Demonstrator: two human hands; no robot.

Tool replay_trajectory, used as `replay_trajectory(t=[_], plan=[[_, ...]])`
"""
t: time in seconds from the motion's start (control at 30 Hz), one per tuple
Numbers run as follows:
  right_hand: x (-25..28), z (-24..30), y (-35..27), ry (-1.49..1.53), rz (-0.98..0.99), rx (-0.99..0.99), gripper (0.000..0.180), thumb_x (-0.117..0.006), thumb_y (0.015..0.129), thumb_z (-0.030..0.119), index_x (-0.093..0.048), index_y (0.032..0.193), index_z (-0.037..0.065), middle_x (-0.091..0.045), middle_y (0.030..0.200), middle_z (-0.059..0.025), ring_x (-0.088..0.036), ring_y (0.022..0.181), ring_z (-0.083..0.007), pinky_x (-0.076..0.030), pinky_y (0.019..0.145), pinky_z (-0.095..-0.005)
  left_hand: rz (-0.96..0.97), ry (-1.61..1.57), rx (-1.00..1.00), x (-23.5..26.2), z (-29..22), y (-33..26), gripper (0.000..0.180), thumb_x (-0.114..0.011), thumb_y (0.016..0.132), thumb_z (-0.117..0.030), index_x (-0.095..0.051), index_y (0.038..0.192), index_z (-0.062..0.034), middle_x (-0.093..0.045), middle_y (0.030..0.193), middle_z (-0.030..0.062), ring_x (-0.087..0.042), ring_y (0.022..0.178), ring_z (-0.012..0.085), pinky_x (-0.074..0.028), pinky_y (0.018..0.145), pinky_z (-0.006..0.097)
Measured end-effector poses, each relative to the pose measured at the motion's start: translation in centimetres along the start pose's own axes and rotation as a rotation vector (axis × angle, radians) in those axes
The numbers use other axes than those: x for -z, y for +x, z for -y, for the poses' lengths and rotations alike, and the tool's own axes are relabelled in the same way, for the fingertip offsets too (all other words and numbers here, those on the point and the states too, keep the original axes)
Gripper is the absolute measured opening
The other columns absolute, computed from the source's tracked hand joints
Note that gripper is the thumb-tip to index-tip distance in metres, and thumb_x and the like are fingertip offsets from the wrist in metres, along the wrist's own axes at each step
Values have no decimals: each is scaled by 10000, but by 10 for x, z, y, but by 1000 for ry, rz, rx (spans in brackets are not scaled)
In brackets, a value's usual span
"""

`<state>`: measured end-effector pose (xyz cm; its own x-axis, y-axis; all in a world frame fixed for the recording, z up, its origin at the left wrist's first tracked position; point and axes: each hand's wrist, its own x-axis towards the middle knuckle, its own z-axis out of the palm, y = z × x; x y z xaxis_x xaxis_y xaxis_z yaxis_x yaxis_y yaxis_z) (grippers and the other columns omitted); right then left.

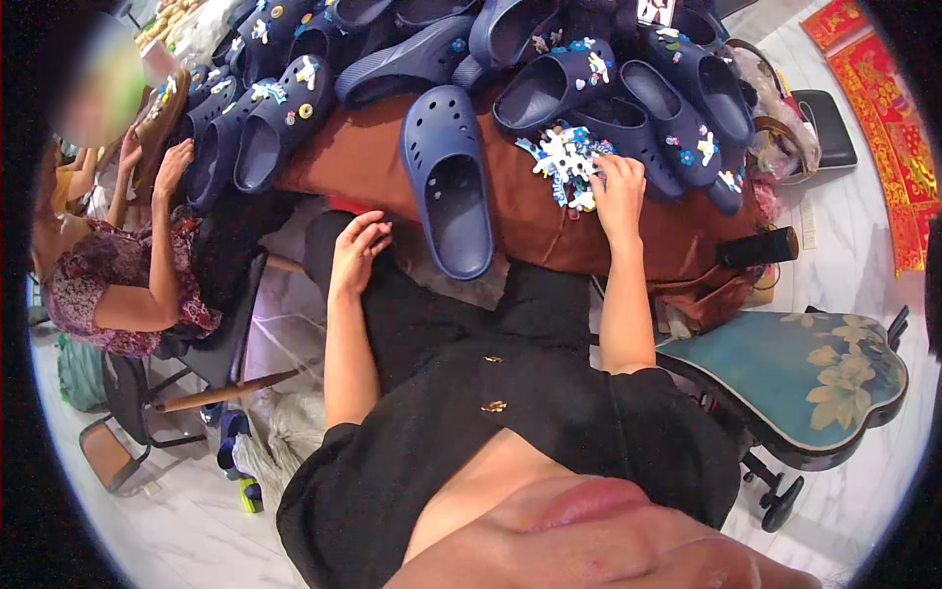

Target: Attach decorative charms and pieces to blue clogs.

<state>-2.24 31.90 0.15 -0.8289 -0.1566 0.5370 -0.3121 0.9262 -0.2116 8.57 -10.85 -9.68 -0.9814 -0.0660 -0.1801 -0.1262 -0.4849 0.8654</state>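
Observation:
A navy clog (454, 211) with ventilation holes lies in front of me on the brown-covered table (358, 147), its heel end toward me. To its right is a small pile of shoe charms (564, 162), mostly white with blue and yellow bits. My right hand (620, 196) reaches down onto that pile, its fingertips closed on a charm at the right edge; the fingers partly hide which one. Left of the clog, my left hand (359, 250) hovers by the table edge above my lap, fingers loosely bent and apart, with nothing in them.
Several navy clogs (559, 83) with charms are heaped across the far side. At left a person (128, 280) handles a brown clog (157, 108). A dark cylinder (760, 247) lies at the table's right edge, near a teal chair (795, 378). A red-gold banner (878, 128) hangs far right.

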Motion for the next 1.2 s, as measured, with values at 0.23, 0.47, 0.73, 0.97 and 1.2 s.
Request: replay_trajectory(t=[0.23, 0.47, 0.73, 0.97, 1.2], plan=[[1, -3, 4, 48, -77, 25, 254, -752, 766, 85, -711, 1017, 83, -658, 1121, -58, -531, 1125, -306, -431, 953, -440, -33, 17, 46, 0, 0, 0, 267, -613, 975, -116, -619, 1233, -44, -694, 1042, 63, -647, 1065, 171, -501, 955, 370], [-3, -4, 42, 92, -137, 99, 198, -722, 809, 83, -716, 1006, 72, -674, 1086, -68, -553, 1080, -297, -442, 944, -418, -30, 40, 26, -1, 0, -1, 269, -617, 975, -118, -618, 1234, -41, -693, 1032, 65, -650, 1057, 175, -510, 941, 357], [-31, 10, 79, -183, -26, 189, 241, -708, 838, 179, -722, 1062, 91, -635, 1133, -79, -522, 1124, -301, -448, 921, -444, -52, 23, 16, 1, 2, -5, 258, -605, 982, -106, -620, 1229, -32, -693, 1030, 63, -652, 1054, 173, -515, 926, 345], [-36, 10, 79, -254, 90, 163, 204, -695, 853, 210, -728, 1002, 75, -622, 1131, -105, -513, 1137, -314, -438, 911, -463, -29, 17, -8, 5, 2, -7, 260, -601, 983, -102, -623, 1232, -30, -691, 1026, 57, -652, 1035, 165, -515, 923, 340], [-34, 9, 74, -263, 86, 216, 246, -734, 819, 236, -723, 1016, 88, -623, 1169, -109, -501, 1171, -331, -427, 941, -474, -34, 56, -12, 1, 4, -6, 254, -593, 990, -108, -625, 1230, -29, -686, 1026, 58, -653, 1013, 153, -519, 910, 321]])
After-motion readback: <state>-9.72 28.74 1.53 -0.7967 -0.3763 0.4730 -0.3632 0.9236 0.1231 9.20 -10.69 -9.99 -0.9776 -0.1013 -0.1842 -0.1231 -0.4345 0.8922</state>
